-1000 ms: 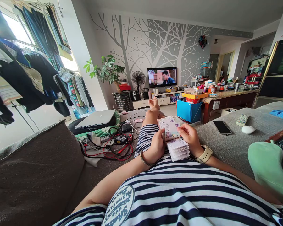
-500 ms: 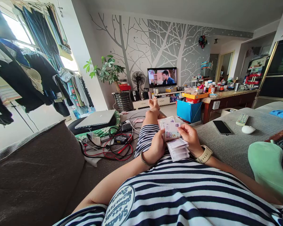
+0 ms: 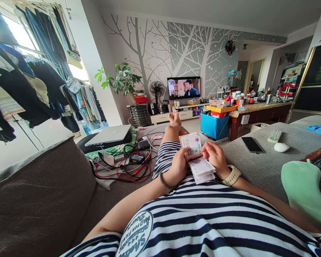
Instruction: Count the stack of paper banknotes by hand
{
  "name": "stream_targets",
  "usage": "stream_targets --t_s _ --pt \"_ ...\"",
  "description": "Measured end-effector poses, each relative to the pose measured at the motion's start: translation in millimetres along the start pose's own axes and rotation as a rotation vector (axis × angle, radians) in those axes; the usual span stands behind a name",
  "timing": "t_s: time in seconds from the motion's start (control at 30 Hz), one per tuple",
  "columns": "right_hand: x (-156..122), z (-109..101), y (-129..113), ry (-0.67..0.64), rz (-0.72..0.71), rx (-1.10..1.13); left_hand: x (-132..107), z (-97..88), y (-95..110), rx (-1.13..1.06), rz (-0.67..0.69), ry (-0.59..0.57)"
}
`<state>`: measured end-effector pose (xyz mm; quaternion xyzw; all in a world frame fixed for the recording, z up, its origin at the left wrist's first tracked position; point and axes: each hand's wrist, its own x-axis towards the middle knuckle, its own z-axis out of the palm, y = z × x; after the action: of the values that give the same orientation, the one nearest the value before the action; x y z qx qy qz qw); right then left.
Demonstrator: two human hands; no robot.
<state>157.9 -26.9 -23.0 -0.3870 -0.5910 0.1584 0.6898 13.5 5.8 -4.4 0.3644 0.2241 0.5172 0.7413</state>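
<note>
Although your left hand clasps the banknotes, the lower notes between your hands could slide loose if your right hand, curled just beside, its hold unclear, tugs several.

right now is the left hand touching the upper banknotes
Touching. The head view shows it: the left hand has its thumb lying over the front of the upper banknotes, near their lower left edge.
</note>
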Motion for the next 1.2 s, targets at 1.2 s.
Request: stream_targets --t_s 1.2 --pt "-2.2 10.1 16.5 0.013 0.063 -0.027 -1.7 -15.2 -1.9 0.069 0.034 0.033"
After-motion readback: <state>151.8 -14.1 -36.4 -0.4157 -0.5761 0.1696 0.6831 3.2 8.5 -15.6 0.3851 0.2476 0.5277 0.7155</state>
